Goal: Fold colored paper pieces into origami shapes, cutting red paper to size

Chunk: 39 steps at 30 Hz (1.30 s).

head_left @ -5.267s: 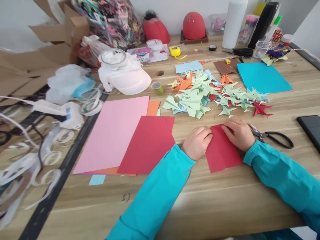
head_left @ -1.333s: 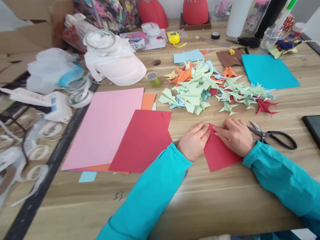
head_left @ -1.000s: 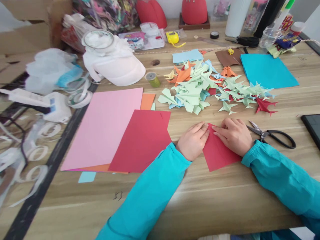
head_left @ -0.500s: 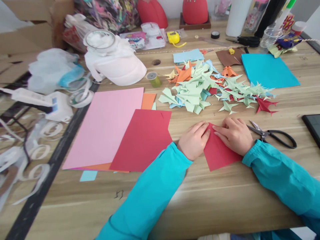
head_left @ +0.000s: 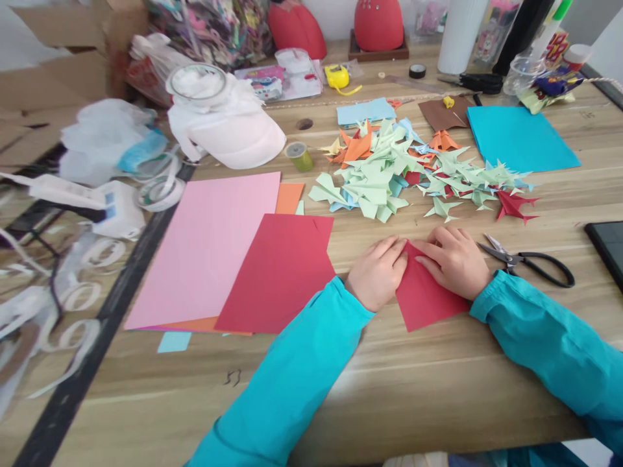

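A small red folded paper (head_left: pixel 424 297) lies on the wooden table (head_left: pixel 438 389) in front of me. My left hand (head_left: pixel 378 272) rests on its left edge with the fingers pressed flat near the top corner. My right hand (head_left: pixel 455 261) lies over its upper right part, fingers stretched and pressing the paper down. Both arms wear teal sleeves. The top of the paper is hidden under my fingers.
Black scissors (head_left: pixel 530 267) lie right of my right hand. A pile of folded paper figures (head_left: pixel 413 175) sits behind my hands. Large red (head_left: pixel 280 272) and pink (head_left: pixel 214 243) sheets lie to the left, a blue sheet (head_left: pixel 520 137) far right, a phone (head_left: pixel 608 243) at the edge.
The paper's top went from flat-edged to a pointed corner between my hands. In the last second my hands barely moved.
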Motion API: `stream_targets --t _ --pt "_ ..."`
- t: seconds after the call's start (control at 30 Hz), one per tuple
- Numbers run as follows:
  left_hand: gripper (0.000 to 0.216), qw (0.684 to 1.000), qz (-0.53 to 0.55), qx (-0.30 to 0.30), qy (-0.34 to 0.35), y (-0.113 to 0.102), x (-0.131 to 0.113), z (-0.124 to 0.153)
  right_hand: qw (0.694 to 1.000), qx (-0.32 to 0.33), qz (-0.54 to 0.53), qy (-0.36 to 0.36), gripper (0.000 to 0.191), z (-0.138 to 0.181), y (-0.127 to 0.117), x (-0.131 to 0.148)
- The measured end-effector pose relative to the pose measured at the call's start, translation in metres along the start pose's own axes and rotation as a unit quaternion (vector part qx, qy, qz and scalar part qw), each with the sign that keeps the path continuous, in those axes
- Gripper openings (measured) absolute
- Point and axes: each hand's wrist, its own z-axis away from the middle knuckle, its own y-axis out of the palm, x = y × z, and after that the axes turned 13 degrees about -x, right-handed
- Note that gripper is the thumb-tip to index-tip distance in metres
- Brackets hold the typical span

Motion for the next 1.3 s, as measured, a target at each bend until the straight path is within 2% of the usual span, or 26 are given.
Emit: stream_targets --t 0.23,0.53,0.63,0.87,1.07,1.3 --pt "0.027 1.0 -0.005 0.007 -0.005 -0.0021 -0.0005 -0.003 1.0 0.029 0.009 -0.003 0.034 -0.0035 -0.0028 0.0024" --pt "0.022 0.998 -0.039 -0.036 -0.039 0.0026 -0.0058 -0.0027 0.999 0.041 0.003 0.006 0.033 -0.0041 -0.0041 0.0024" --pt "0.023 0.999 -0.02 -0.026 -0.019 0.0021 -0.0038 -0.0024 0.999 0.047 0.002 0.006 0.032 -0.0043 -0.0042 0.0022" --pt "0.023 1.0 0.006 0.013 -0.028 -0.0016 -0.0022 -0.0046 0.999 0.049 0.01 0.006 0.035 -0.0052 -0.0048 0.0031" --pt "0.023 1.0 -0.023 0.0 -0.021 -0.0022 -0.002 -0.0052 0.999 0.051 0.018 -0.003 0.035 -0.005 -0.0045 0.0037" --pt "0.02 0.999 -0.046 0.023 -0.013 -0.0027 -0.0036 -0.0061 0.997 0.072 0.028 0.002 0.037 -0.0067 -0.0053 0.005"
